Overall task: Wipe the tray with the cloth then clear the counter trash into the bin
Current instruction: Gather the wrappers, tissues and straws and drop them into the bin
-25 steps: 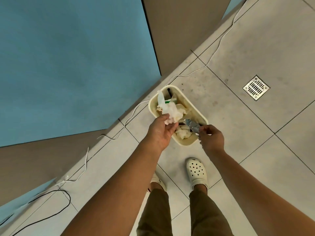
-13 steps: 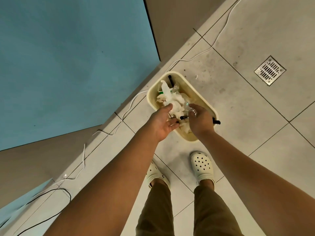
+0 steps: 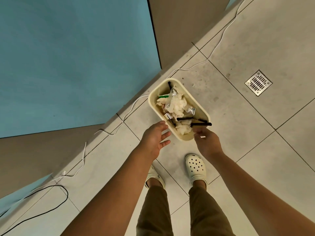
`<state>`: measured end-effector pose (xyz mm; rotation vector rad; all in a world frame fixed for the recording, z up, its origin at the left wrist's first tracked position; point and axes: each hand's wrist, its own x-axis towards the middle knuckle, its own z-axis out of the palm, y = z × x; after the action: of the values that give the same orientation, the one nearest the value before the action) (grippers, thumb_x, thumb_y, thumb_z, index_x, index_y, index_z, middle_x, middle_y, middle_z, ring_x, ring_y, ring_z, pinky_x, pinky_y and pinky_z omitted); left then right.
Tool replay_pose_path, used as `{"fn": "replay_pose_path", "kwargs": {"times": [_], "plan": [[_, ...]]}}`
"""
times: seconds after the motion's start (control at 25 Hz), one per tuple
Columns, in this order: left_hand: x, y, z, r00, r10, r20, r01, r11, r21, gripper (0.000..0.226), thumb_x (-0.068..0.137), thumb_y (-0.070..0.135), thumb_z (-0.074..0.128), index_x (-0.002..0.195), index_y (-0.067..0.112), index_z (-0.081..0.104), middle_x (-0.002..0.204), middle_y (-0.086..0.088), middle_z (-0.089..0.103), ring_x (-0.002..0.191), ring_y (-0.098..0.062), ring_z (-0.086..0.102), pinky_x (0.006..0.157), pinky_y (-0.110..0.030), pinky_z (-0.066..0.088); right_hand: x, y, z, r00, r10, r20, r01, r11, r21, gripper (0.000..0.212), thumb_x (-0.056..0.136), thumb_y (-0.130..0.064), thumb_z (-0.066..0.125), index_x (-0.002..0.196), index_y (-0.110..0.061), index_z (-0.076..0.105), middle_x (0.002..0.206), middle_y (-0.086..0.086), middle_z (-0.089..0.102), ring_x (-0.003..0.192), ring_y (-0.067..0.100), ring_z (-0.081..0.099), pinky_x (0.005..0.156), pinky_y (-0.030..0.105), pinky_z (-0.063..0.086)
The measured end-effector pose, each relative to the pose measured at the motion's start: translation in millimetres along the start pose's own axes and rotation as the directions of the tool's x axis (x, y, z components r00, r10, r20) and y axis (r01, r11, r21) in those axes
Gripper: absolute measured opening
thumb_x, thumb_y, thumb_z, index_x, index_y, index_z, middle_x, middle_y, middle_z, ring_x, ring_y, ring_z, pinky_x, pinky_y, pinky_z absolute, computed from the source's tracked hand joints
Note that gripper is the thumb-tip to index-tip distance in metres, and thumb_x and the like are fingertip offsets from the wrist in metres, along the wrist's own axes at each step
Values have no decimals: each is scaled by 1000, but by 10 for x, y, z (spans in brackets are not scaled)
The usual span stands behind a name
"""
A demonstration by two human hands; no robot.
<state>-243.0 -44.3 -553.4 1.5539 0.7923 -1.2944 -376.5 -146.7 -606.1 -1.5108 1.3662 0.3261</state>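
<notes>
bin [image 3: 203, 111]: we see a cream oblong bin on the tiled floor [image 3: 255, 48], one long side close to the wall base, short near end just in front of both hands.
bin contents: crumpled white tissue [image 3: 178, 103], foil wrappers [image 3: 190, 110], a green-edged packet [image 3: 163, 96], black straws [image 3: 185, 118]; one straw [image 3: 202, 124] lies across the near right rim, its tip sticking out past the edge.
room around bin: open tiles to the right and far side as far as the metal floor drain [image 3: 258, 82], well apart from the bin; left side tight, only a narrow strip of floor between rim and wall.
wall edge: blue panel [image 3: 68, 65] and brown panel [image 3: 179, 28] run diagonally; a white cable [image 3: 134, 103] trails along the base and passes just beside the bin's left rim; a black cable [image 3: 51, 208] loops at lower left.
left hand [image 3: 154, 137]: we see it just off the bin's near left corner, palm turned inward, fingers [image 3: 164, 135] spread and relaxed, holding nothing, not touching the rim.
right hand [image 3: 208, 142]: over the bin's near end; fingers curled downward beside the overhanging straw; we cannot tell if they pinch it or only hover. A small white scrap [image 3: 203, 137] sits on the knuckles.
feet: white clogs [image 3: 195, 166] stand just behind the bin, right one fully visible, left partly under the forearm.
</notes>
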Motion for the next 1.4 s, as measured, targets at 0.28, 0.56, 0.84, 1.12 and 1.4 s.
{"fn": "replay_pose_path", "kwargs": {"times": [0.28, 0.56, 0.84, 1.12, 1.4], "plan": [[-1040, 42, -170, 981, 184, -65, -176, 978, 115, 15, 95, 16, 47, 105, 23, 55, 99, 6, 59, 86, -11, 59, 64, -27, 47, -867, -418, -465, 982, -181, 47, 181, 984, 3, 18, 91, -12, 51, 97, -21, 65, 92, -4, 59, 65, 9, 52, 60, 18, 39], [-2795, 296, -264, 913, 403, -69, -402, 915, 26, 14, 92, 13, 53, 92, 26, 60, 91, 5, 61, 80, -13, 58, 62, -24, 45, -2164, -1536, -1099, 882, -435, 179, 448, 893, -38, 17, 89, -8, 53, 90, -23, 62, 93, 1, 61, 83, 22, 59, 79, 32, 50], [-4237, 967, -737, 742, 666, -71, -670, 737, -85, 13, 92, 15, 53, 91, 27, 58, 92, 8, 59, 74, -8, 57, 59, -22, 45, -3192, -2847, -1259, 687, -673, 274, 702, 712, -16, 17, 90, -4, 51, 96, -15, 61, 84, -4, 57, 71, 13, 55, 62, 16, 44], [-4989, 1565, -1585, 588, 799, -124, -809, 579, -104, 12, 90, 17, 54, 91, 28, 60, 91, 9, 61, 75, -9, 59, 59, -22, 46, -4037, -4108, -966, 469, -854, 227, 873, 487, 26, 15, 89, -5, 52, 97, -11, 62, 82, -5, 56, 59, 5, 48, 46, 3, 34], [-5151, 1827, -2573, 568, 798, -201, -822, 562, -90, 13, 90, 17, 53, 93, 28, 59, 95, 5, 62, 81, -11, 60, 65, -25, 49, -4475, -4635, -235, 454, -867, 205, 876, 476, 73, 16, 88, -9, 53, 89, -22, 62, 85, -5, 59, 46, 1, 46, 45, 6, 35]]}}
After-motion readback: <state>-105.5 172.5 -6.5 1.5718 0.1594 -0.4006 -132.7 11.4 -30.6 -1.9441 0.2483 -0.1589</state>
